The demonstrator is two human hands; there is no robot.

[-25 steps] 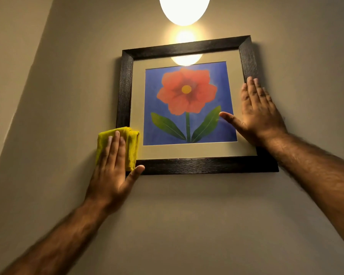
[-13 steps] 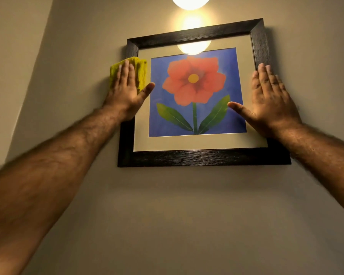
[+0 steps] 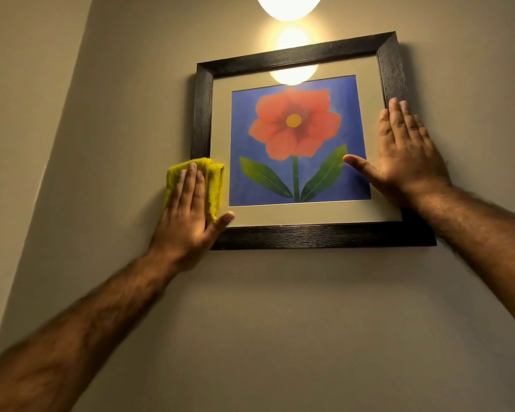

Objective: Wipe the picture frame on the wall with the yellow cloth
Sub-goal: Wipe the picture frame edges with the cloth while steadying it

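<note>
A dark wooden picture frame [image 3: 309, 236] hangs on the beige wall, holding a red flower on blue behind a cream mat. My left hand [image 3: 188, 215] presses a folded yellow cloth [image 3: 213, 185] flat against the lower part of the frame's left side, fingers pointing up and thumb on the bottom left corner. My right hand [image 3: 405, 156] lies flat and spread on the frame's right side, thumb reaching over the glass. It holds nothing.
A glowing oval lamp [image 3: 289, 5] hangs just above the frame and mirrors in the glass. A wall corner [image 3: 57, 144] runs down on the left. Bare wall [image 3: 309, 322] stretches below the frame.
My left hand slid the cloth up the frame's left side to the top corner, then back down to the lower left. The right hand stayed pressed on the right side.
</note>
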